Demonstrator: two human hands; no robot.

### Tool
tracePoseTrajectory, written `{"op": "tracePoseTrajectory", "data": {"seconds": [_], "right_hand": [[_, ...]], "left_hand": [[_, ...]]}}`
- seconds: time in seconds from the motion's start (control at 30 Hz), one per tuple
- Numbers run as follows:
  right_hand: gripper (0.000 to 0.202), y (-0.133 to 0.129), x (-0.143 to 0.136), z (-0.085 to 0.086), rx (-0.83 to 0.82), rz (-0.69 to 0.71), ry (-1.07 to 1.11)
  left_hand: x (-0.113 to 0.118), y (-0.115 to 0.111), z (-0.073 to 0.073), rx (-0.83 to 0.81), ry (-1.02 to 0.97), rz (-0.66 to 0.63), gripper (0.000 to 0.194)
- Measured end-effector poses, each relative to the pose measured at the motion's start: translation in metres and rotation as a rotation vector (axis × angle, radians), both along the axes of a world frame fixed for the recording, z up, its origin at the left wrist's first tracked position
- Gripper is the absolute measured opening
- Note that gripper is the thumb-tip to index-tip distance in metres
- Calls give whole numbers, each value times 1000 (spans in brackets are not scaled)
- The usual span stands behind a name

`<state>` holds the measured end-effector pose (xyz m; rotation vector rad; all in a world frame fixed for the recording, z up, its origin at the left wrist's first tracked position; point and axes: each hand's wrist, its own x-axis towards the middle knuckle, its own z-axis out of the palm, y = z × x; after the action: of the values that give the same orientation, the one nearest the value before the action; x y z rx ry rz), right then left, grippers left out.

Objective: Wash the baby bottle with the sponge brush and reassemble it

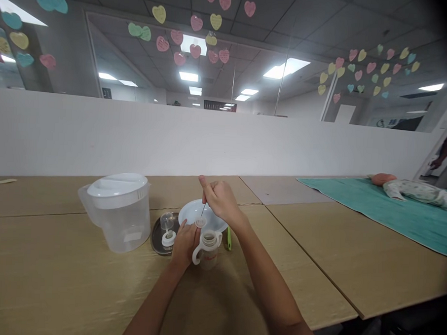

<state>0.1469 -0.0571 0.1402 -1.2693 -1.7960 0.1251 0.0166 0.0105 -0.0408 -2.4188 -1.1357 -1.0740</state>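
Note:
My right hand point(217, 198) is closed on a thin dark stick, which points down to a small clear round piece point(200, 222). That piece is in the fingers of my left hand point(185, 242), above the near edge of a pale blue-white bowl point(221, 222). Just right of my left hand stands an open bottle point(208, 255) with white side handles. A round dark tray point(157, 236) to the left carries a clear cap point(167, 221) and a white ring with a nipple point(168, 238). Part of a green handle point(229, 239) shows right of the bottle.
A large clear pitcher point(126, 227) with a white lid stands left of the tray. At the right, a doll point(418, 191) lies on a teal cloth point(355, 200). A white wall point(210, 142) rises behind the table point(56, 269). A person's arm point(444, 152) shows far right.

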Motion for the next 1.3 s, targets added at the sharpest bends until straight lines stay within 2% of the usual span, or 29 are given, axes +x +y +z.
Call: {"op": "tracePoseTrajectory", "data": {"seconds": [0.1,0.27,0.6,0.77,0.93,1.13,1.3], "right_hand": [[74,-1,-4,0,9,-4,-35],[71,4,-8,-3,23,-91,-119],[71,3,-2,-3,61,-140,-91],[73,4,4,-5,108,-155,-23],[70,9,-2,-8,73,-147,-99],[68,8,-4,-9,86,-164,-132],[67,9,-1,-10,96,-168,-113]], "left_hand": [[1,2,-2,-7,-34,-4,29],[2,0,-2,-15,-56,3,30],[8,1,-1,-115,-167,-19,36],[8,1,1,-136,-271,-85,35],[2,0,6,-191,-368,-154,38],[1,-3,10,-266,-375,-164,40],[2,-5,10,-256,-362,-145,40]]}}
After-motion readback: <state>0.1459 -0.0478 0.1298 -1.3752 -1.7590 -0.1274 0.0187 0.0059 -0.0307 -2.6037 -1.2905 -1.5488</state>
